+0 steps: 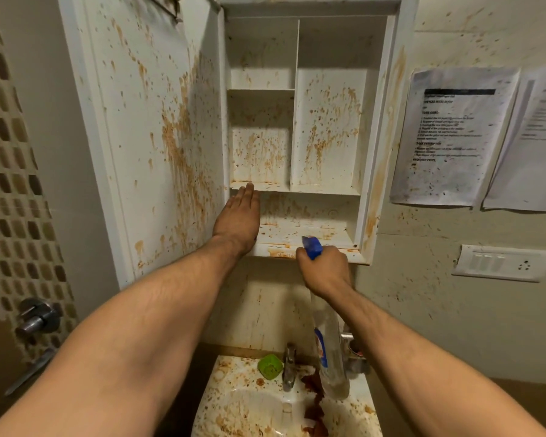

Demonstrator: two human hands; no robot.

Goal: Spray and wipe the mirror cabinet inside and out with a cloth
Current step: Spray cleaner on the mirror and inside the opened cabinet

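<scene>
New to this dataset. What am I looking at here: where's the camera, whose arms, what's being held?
There is no robot. A person wears one wide-angle camera on the head, so the single picture looks forward and down along their own bare arms.

In front is a wall cabinet with its door swung open to the left. The shelves and the inside of the door are spattered with brown-orange stains.

The left hand lies flat and open against the lower left of the cabinet, fingers pointing up. It holds nothing.

The right hand grips a spray bottle by its blue trigger head, the nozzle aimed at the bottom shelf; the clear body hangs below the hand.

Below is a stained sink with a tap and a small green item beside it. Printed papers hang on the wall to the right. No cloth is in view.
</scene>
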